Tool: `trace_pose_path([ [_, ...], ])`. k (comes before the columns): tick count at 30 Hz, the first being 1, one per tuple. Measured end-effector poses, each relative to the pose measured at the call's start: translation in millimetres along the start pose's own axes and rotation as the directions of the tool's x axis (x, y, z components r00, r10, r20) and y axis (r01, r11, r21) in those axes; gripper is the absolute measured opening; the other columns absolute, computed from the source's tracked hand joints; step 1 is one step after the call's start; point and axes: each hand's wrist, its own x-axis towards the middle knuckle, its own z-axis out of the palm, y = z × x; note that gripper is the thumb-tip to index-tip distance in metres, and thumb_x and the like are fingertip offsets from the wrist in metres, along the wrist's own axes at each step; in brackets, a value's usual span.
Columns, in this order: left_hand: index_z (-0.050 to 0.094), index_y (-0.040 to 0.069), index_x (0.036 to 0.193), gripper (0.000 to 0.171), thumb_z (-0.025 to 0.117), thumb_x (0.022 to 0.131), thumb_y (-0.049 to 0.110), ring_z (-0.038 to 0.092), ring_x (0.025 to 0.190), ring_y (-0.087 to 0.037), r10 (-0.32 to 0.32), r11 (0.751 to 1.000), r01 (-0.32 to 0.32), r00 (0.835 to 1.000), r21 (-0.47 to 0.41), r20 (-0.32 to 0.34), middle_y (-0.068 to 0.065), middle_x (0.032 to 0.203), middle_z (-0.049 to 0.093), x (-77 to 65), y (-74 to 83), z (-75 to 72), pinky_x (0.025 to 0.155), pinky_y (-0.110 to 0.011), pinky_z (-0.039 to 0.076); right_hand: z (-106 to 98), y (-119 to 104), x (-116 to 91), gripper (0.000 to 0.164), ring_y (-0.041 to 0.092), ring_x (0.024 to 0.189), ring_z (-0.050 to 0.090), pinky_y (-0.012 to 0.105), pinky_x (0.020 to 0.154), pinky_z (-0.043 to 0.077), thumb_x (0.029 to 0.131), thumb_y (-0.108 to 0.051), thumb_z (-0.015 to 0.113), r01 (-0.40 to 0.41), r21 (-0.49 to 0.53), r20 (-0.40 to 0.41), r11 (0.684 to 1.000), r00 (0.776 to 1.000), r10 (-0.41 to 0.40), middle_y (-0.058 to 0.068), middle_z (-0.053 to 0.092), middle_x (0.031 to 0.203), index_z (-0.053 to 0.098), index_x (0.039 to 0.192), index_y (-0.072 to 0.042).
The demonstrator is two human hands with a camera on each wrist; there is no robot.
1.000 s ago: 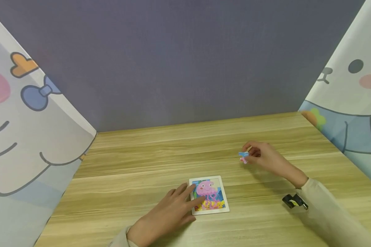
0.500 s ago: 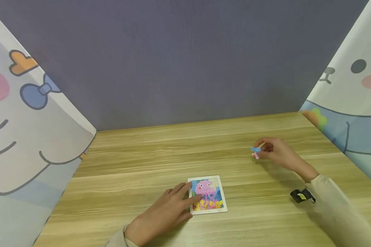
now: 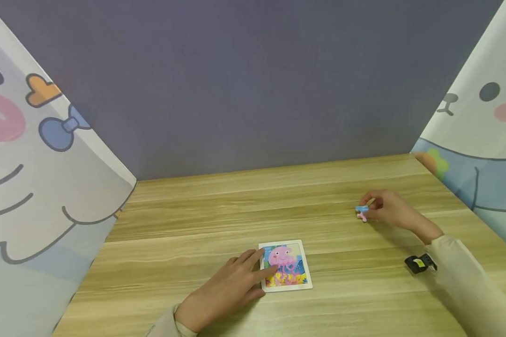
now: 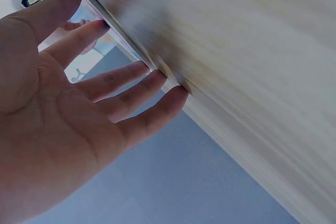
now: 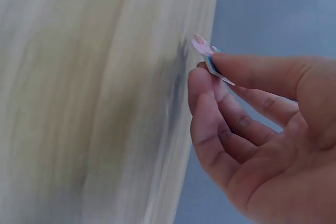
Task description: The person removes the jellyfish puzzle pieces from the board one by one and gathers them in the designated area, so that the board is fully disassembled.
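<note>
A white-framed jigsaw puzzle (image 3: pixel 295 269) with a pink jellyfish picture lies flat on the table; a pale gap shows at its upper right corner. My left hand (image 3: pixel 225 292) rests on the left side of the frame, its fingers spread and fairly straight, one fingertip on the picture. Well to the right and farther back, my right hand (image 3: pixel 392 210) pinches a small blue and pink puzzle piece (image 3: pixel 362 213) between thumb and fingers. In the right wrist view, the puzzle piece (image 5: pixel 206 53) is held off the wooden surface, seen nearly edge-on.
The wooden table (image 3: pixel 185 210) runs back to a dark grey panel (image 3: pixel 253 84). Cartoon-printed panels stand at the left (image 3: pixel 46 187) and right (image 3: pixel 489 140). A black wrist camera (image 3: pixel 419 263) hangs by the right sleeve.
My right hand has moved to the right with the puzzle piece, away from the frame, and the piece has turned a little. My left hand stays on the puzzle.
</note>
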Motion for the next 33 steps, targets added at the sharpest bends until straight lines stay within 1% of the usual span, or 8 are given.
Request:
trace_pose_path([
  [4, 0.057, 0.028, 0.140, 0.048, 0.067, 0.095, 0.040, 0.052, 0.129, -0.032, -0.010, 1.000, 0.010, 1.000, -0.006, 0.014, -0.016, 0.142, 0.053, 0.3, -0.4, -0.4, 0.086, -0.047, 0.055, 0, 5, 1, 0.021, 0.006, 0.058, 0.055, 0.025, 0.051, 0.044, 0.083, 0.000, 0.075, -0.054, -0.058, 0.035, 0.997, 0.998, 0.056, 0.001, 0.067, 0.072, 0.069, 0.103, 0.004],
  [8, 0.057, 0.028, 0.141, 0.048, 0.067, 0.095, 0.040, 0.051, 0.130, -0.032, -0.012, 1.000, 0.012, 1.000, -0.007, 0.018, -0.016, 0.142, 0.052, 0.4, -0.3, -0.3, 0.086, -0.047, 0.055, 1, 6, 3, 0.021, 0.008, 0.058, 0.057, 0.026, 0.052, 0.046, 0.083, -0.001, 0.073, -0.081, -0.111, 0.039, 0.991, 0.996, 0.085, 0.000, 0.068, 0.073, 0.069, 0.103, 0.005],
  [11, 0.057, 0.027, 0.141, 0.049, 0.066, 0.095, 0.041, 0.052, 0.129, -0.031, -0.010, 1.000, 0.010, 1.000, 0.009, 0.019, -0.016, 0.141, 0.053, 0.7, 0.0, 0.6, 0.084, -0.046, 0.055, 1, 4, 3, 0.021, 0.009, 0.058, 0.057, 0.026, 0.052, 0.045, 0.082, -0.001, 0.072, -0.078, -0.146, 0.030, 0.986, 0.996, 0.084, -0.001, 0.067, 0.073, 0.070, 0.102, 0.004],
  [18, 0.057, 0.029, 0.140, 0.049, 0.067, 0.094, 0.043, 0.054, 0.126, -0.030, -0.006, 0.999, 0.005, 1.000, 0.041, 0.016, -0.015, 0.140, 0.055, 1.6, 0.2, 2.8, 0.082, -0.045, 0.056, 4, 4, 3, 0.019, 0.007, 0.057, 0.054, 0.025, 0.052, 0.043, 0.080, -0.006, 0.077, -0.071, -0.204, 0.013, 0.976, 0.997, 0.075, -0.002, 0.068, 0.073, 0.072, 0.097, 0.000],
  [23, 0.057, 0.030, 0.138, 0.046, 0.066, 0.094, 0.043, 0.054, 0.126, -0.031, -0.005, 1.000, 0.005, 1.000, 0.031, 0.011, -0.015, 0.140, 0.054, 1.6, 0.0, 3.5, 0.083, -0.046, 0.055, 4, 2, 2, 0.018, 0.010, 0.062, 0.055, 0.027, 0.055, 0.044, 0.081, -0.006, 0.076, -0.075, -0.224, 0.017, 0.972, 0.997, 0.081, 0.000, 0.069, 0.075, 0.071, 0.097, 0.002],
  [27, 0.057, 0.030, 0.137, 0.044, 0.064, 0.096, 0.042, 0.053, 0.127, -0.031, -0.002, 1.000, 0.002, 1.000, 0.022, 0.001, -0.015, 0.140, 0.054, 1.5, 0.1, 3.2, 0.084, -0.047, 0.055, 4, -2, 2, 0.017, 0.014, 0.067, 0.057, 0.032, 0.060, 0.044, 0.081, -0.007, 0.075, -0.090, -0.272, 0.010, 0.958, 0.995, 0.096, 0.001, 0.069, 0.076, 0.072, 0.096, 0.000],
  [30, 0.058, 0.029, 0.137, 0.042, 0.063, 0.097, 0.042, 0.053, 0.128, -0.032, -0.001, 1.000, 0.001, 1.000, 0.015, -0.006, -0.015, 0.140, 0.054, 1.2, 0.5, 2.8, 0.084, -0.047, 0.055, 5, -4, 3, 0.016, 0.016, 0.068, 0.057, 0.034, 0.061, 0.044, 0.080, -0.006, 0.074, -0.103, -0.299, 0.011, 0.949, 0.994, 0.111, 0.002, 0.069, 0.076, 0.071, 0.094, -0.001],
  [33, 0.058, 0.029, 0.137, 0.042, 0.063, 0.097, 0.041, 0.053, 0.127, -0.031, -0.002, 1.000, 0.002, 1.000, 0.014, -0.010, -0.015, 0.139, 0.054, 0.9, 1.1, 2.5, 0.084, -0.047, 0.055, 6, -7, 3, 0.015, 0.017, 0.067, 0.056, 0.034, 0.060, 0.044, 0.079, -0.005, 0.073, -0.112, -0.301, 0.014, 0.947, 0.992, 0.122, 0.003, 0.069, 0.076, 0.071, 0.094, -0.002],
])
